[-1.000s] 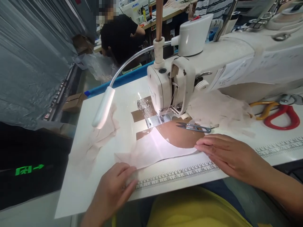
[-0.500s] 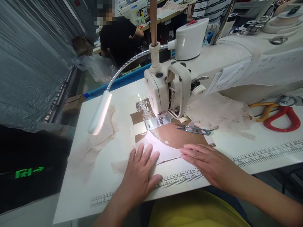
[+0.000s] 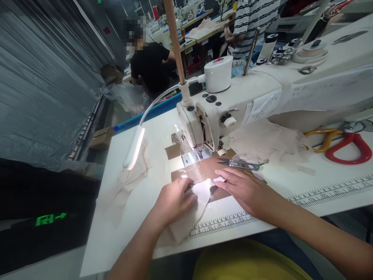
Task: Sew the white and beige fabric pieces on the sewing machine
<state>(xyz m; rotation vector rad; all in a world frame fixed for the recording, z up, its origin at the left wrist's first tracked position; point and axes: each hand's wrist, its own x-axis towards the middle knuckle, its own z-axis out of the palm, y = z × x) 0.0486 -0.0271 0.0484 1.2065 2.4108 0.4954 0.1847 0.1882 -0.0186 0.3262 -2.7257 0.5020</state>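
Note:
A light, pale fabric piece (image 3: 201, 196) lies bunched on the white sewing table, in front of the sewing machine (image 3: 190, 126). My left hand (image 3: 176, 200) is closed on its left part, fingers curled and partly hidden. With thumb and fingers, my right hand (image 3: 246, 190) pinches the right end of the same fabric. Under the fabric, brown tape (image 3: 201, 171) covers the machine bed. Thread snips (image 3: 239, 164) rest just beyond my right fingers, pointing left. The presser foot area sits behind both hands, apart from the fabric.
A heap of sheer fabric (image 3: 265, 142) lies right of the needle area, beside scissors (image 3: 348, 147) with red and orange handles. Fabric scraps (image 3: 132, 171) lie at left under a gooseneck lamp (image 3: 134, 147). A ruler strip (image 3: 233, 221) runs along the front edge. Two people are beyond.
My left hand has gone from lying flat to gripping the fabric. The fabric has been lifted, bunched and drawn toward the front edge. My right fingers now pinch its end. The view has shifted.

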